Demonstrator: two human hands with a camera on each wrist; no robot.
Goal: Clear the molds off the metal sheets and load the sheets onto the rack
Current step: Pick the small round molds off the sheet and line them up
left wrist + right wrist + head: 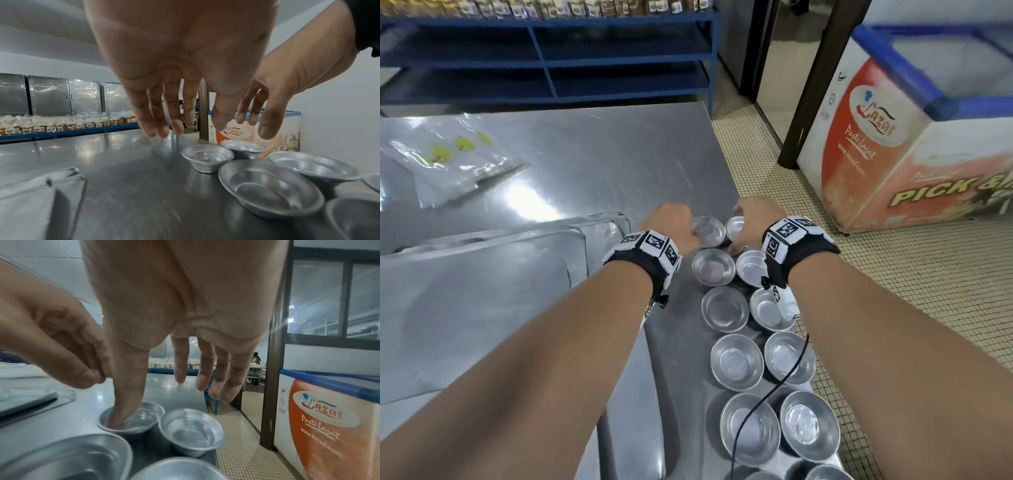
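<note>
Several shallow round aluminium molds stand in two columns on a metal sheet (678,363) along the table's right edge. My left hand (671,222) hovers beside the far-left mold (709,231). Its fingers (176,128) hang straight down above the tabletop and hold nothing. My right hand (750,222) hovers over the far-right mold (736,228) with its fingers (205,382) straight. The right thumb (127,394) points down at the far molds, and I cannot tell whether it touches one. A stack of bare metal sheets (482,291) lies left of my left arm.
A packet of plastic bags (448,164) lies at the table's far left. A blue shelf unit (551,61) stands behind the table. To the right are tiled floor and an orange chest freezer (893,154). A black cable (774,387) trails over the near molds.
</note>
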